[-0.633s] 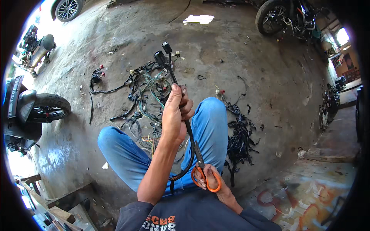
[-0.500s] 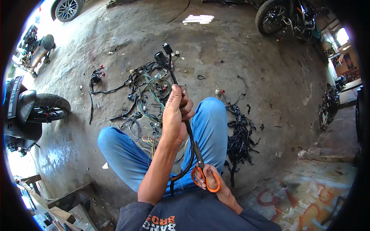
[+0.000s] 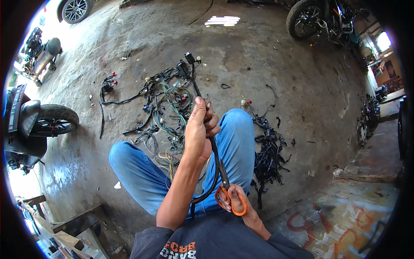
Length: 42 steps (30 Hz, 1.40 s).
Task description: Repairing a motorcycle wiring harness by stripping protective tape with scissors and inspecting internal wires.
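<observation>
My left hand [image 3: 199,127] grips a taped black wire harness [image 3: 196,88] upright, with two black connectors [image 3: 183,68] at its top. The harness loops down between my jeans-covered knees. Below it, my right hand [image 3: 238,203] holds scissors with orange handles [image 3: 244,200]; their dark blades point upward, lying along the harness. Whether the blades close around it I cannot tell. On the concrete floor [image 3: 302,108] beyond lie tangled coloured wires and harness pieces [image 3: 164,93], and a heap of black tape scraps [image 3: 267,159] sits beside my right knee.
A motorcycle [image 3: 26,134] stands at the left, with another two-wheeled vehicle [image 3: 41,60] behind it and a car wheel [image 3: 75,11] at the back. Another motorcycle [image 3: 310,21] is at the back right. Wooden timbers [image 3: 73,237] are at the lower left, a low step [image 3: 362,177] at the right.
My left hand has moved slightly down and to the right, bringing the harness's top connectors a little lower. My right hand with the scissors has barely moved.
</observation>
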{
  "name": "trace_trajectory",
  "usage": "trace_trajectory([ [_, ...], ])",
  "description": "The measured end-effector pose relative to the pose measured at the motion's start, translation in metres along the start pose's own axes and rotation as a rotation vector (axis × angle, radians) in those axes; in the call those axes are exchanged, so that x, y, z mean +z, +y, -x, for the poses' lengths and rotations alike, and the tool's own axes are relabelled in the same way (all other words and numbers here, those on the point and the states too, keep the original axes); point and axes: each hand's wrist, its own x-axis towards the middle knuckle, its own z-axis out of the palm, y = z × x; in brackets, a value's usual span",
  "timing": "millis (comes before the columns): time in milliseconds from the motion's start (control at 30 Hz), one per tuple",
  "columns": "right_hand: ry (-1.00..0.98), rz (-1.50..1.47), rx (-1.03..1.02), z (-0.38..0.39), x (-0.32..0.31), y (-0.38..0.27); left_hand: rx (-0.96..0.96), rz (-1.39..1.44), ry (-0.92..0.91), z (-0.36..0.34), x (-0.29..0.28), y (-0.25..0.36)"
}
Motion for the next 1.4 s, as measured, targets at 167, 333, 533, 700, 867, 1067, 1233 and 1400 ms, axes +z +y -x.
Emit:
trace_trajectory([
  [167, -0.025, -0.029, 0.006, -0.001, -0.002, 0.000, 0.003, 0.001, 0.015, 0.001, 0.001, -0.002],
  [333, -0.033, -0.055, 0.013, 0.000, -0.001, -0.002, -0.001, 0.002, 0.005, 0.001, 0.001, -0.002],
  [533, -0.039, -0.061, 0.008, -0.002, 0.000, -0.004, -0.019, 0.019, -0.002, 0.001, 0.001, -0.002],
  [700, -0.043, -0.080, 0.023, -0.003, 0.000, -0.002, -0.017, 0.012, -0.001, 0.003, 0.002, -0.001],
  [867, -0.046, -0.082, 0.028, -0.004, -0.003, 0.001, -0.021, 0.018, -0.023, 0.003, 0.001, -0.001],
  [1067, -0.045, -0.074, 0.033, -0.006, 0.001, -0.005, -0.049, 0.028, 0.020, 0.003, 0.001, 0.000],
  [1233, -0.055, 0.064, 0.048, -0.008, -0.006, -0.028, 0.011, 0.002, 0.033, -0.006, 0.002, 0.008],
  [1400, 0.034, 0.126, 0.292, -0.011, -0.020, -0.061, 0.022, 0.036, 0.008, -0.009, 0.003, 0.010],
])
